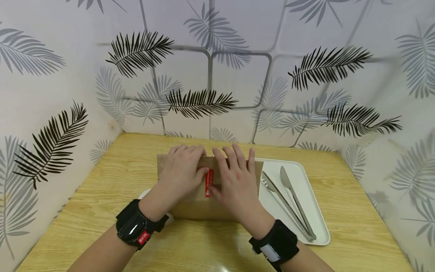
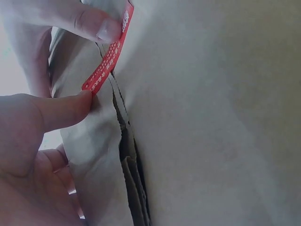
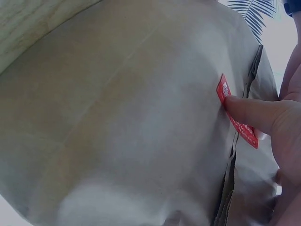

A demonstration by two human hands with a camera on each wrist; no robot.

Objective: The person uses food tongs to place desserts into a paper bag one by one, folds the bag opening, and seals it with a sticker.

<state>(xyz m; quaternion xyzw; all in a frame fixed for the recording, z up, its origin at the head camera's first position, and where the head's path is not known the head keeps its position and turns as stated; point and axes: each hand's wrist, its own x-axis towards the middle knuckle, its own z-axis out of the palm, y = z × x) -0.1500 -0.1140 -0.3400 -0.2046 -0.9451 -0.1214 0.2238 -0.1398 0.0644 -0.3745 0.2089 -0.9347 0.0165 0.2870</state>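
Observation:
A brown paper bag (image 1: 204,211) lies in front of me with its top edge folded over. Across that edge runs a red sticker (image 1: 209,181) with white print. My left hand (image 1: 183,170) grips the fold from the left, its thumb on the sticker's far end and its fingers over the back. From the right, my right hand (image 1: 238,181) holds the same fold, its thumb pressing the sticker's near end (image 3: 225,96). In the left wrist view, both thumbs touch the sticker (image 2: 106,63), and the bag's zigzag-cut edge (image 2: 127,155) shows beneath it.
To the right, partly behind the bag, lies a white tray (image 1: 312,204) with metal tongs (image 1: 285,178) on it. Part of a white object (image 1: 144,193) peeks out at the bag's left. Leaf-patterned walls (image 1: 238,83) stand around the wooden table (image 1: 95,196).

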